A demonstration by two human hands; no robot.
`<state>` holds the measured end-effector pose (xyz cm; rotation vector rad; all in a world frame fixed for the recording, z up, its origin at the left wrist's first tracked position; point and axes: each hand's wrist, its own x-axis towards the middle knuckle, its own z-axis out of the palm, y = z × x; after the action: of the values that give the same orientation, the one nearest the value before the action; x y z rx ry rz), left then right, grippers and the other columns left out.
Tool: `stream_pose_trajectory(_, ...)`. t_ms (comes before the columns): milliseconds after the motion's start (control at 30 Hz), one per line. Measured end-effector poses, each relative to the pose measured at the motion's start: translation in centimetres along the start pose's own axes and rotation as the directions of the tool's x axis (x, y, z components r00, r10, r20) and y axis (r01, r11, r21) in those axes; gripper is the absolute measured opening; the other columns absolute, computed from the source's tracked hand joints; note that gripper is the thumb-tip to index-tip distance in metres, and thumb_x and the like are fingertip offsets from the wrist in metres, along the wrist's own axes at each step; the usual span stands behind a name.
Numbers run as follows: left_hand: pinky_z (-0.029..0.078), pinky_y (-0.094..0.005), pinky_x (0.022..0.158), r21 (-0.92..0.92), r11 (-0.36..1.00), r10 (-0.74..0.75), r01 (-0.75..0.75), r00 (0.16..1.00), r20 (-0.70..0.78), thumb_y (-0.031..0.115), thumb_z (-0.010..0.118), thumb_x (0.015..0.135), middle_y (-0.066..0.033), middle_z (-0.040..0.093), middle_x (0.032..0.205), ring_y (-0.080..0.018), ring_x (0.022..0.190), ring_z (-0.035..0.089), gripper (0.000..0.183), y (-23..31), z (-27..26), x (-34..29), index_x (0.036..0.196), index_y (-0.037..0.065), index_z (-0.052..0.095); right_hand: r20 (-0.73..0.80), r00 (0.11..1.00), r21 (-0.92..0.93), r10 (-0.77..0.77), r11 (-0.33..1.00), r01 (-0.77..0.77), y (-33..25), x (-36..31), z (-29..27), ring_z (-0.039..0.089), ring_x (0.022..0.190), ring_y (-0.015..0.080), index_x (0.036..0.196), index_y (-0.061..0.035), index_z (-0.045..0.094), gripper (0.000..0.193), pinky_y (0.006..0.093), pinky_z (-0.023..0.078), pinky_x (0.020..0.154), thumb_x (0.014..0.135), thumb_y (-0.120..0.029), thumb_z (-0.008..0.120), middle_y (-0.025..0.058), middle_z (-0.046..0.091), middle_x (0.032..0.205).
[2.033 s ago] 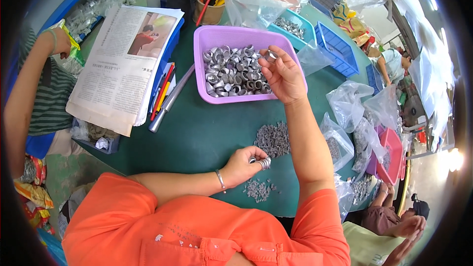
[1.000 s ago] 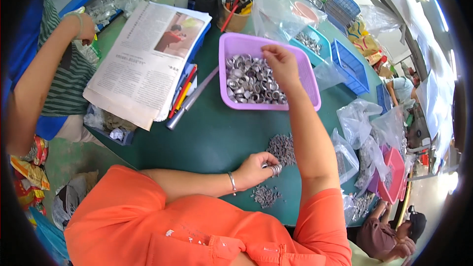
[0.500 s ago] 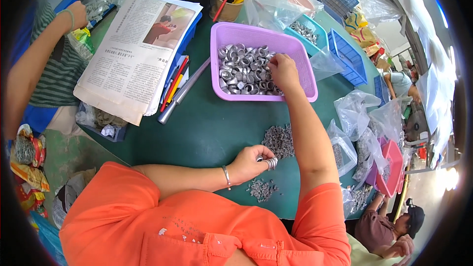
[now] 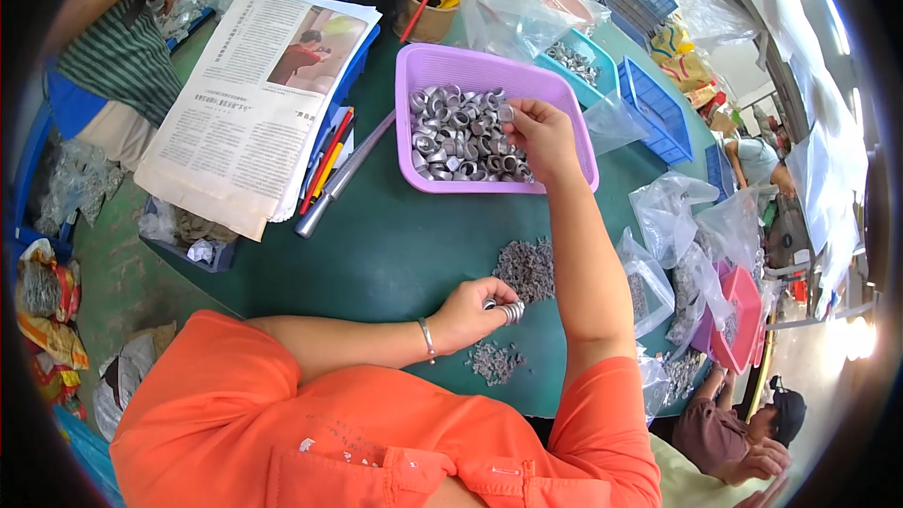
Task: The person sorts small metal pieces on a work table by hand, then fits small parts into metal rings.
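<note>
Silver-coloured metal rings (image 4: 461, 136) fill much of the purple basket (image 4: 574, 169) on the green table. Over the right part of that basket, my right hand (image 4: 547, 139) pinches a single ring (image 4: 506, 114) between thumb and fingertips. My left hand (image 4: 467, 312), closed above the table near its front edge, has several rings in a row (image 4: 514, 311) held at its fingers. Beside it lies a heap of small grey bits (image 4: 527, 269), and a smaller heap of them (image 4: 495, 362) sits just in front.
Left of the basket are a metal tapered rod (image 4: 343, 179), coloured pens (image 4: 329, 165) and newspaper (image 4: 226, 113). A pot of tools (image 4: 425, 21) stands behind. A teal basket (image 4: 611, 61), a blue basket (image 4: 654, 108), plastic bags (image 4: 668, 216) and a pink tray (image 4: 738, 315) line the right. Other people are nearby.
My right hand has lifted slightly from the rings and now shows a ring at its fingertips. My left hand keeps its hold. The person at far left has shifted an arm upward.
</note>
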<state>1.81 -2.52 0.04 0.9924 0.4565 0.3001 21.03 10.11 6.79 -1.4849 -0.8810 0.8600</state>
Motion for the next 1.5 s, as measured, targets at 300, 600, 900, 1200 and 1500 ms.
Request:
stream_pose_trajectory(300, 0.035, -0.0205, 0.046, -0.385, 0.919, -0.105, 0.087, 0.994, -0.025, 0.008, 0.058, 0.089, -0.0054, 0.058, 0.082, -0.0067, 0.057, 0.044, 0.014, 0.1, -0.8, 0.9, 0.103, 0.003, 0.057, -0.042, 0.936, -0.395, -0.35, 0.866, 0.306, -1.3, -4.0, -1.3, 0.063, 0.082, 0.0134, 0.101, 0.0012, 0.066, 0.018, 0.0279, 0.048, 0.072, 0.089, -0.006, 0.054, 0.0069, 0.068, 0.084)
stream_pose_trajectory(600, 0.032, -0.0197, 0.048, -0.632, 0.745, -0.064, 0.216, 0.965, 0.255, 0.015, 0.054, 0.09, -0.0002, 0.055, 0.081, -0.0057, 0.06, 0.043, 0.015, 0.2, -2.2, 1.9, 0.098, 0.003, 0.058, 0.155, 0.977, -0.352, -0.144, 0.916, 0.191, -1.7, -19.0, -1.9, 0.063, 0.088, 0.0206, 0.105, 0.0026, 0.061, 0.021, 0.0299, 0.049, 0.079, 0.085, -0.005, 0.059, 0.013, 0.064, 0.101)
stream_pose_trajectory(900, 0.044, -0.0311, 0.088, -0.706, 0.578, -0.126, 0.41, 0.899, 0.418, 0.007, 0.039, 0.085, -0.0093, 0.055, 0.106, -0.0161, 0.099, 0.054, 0.027, -0.6, -2.3, 0.3, 0.109, 0.0, 0.05, -0.026, 0.804, -0.534, -0.593, 0.689, 0.491, 5.6, -23.9, 0.4, 0.054, 0.089, 0.0297, 0.096, -0.0017, 0.061, 0.016, 0.0384, 0.044, 0.079, 0.08, -0.001, 0.061, 0.0122, 0.056, 0.095)
stream_pose_trajectory(1200, 0.046, -0.0346, 0.088, -0.661, 0.612, -0.142, 0.435, 0.882, 0.449, 0.033, 0.034, 0.1, -0.0131, 0.054, 0.121, -0.0206, 0.109, 0.053, 0.039, 0.2, -0.6, -0.3, 0.113, 0.002, 0.054, -0.128, 0.738, -0.563, -0.662, 0.661, 0.496, 3.4, -27.8, -0.7, 0.056, 0.101, 0.0294, 0.099, -0.0039, 0.06, 0.021, 0.0397, 0.041, 0.093, 0.078, -0.001, 0.063, 0.0115, 0.06, 0.108)
stream_pose_trajectory(1500, 0.037, -0.0209, 0.048, -0.663, 0.479, -0.286, 0.576, 0.816, 0.502, 0.018, 0.051, 0.093, -0.0046, 0.046, 0.082, -0.0112, 0.067, 0.046, 0.016, -0.2, -1.1, 1.2, 0.099, 0.006, 0.06, -0.67, 0.363, -0.727, -0.647, 0.67, -0.148, 4.0, -37.1, -13.5, 0.059, 0.078, 0.028, 0.09, 0.0009, 0.059, 0.013, 0.0328, 0.048, 0.072, 0.079, 0.008, 0.057, 0.0135, 0.06, 0.084)
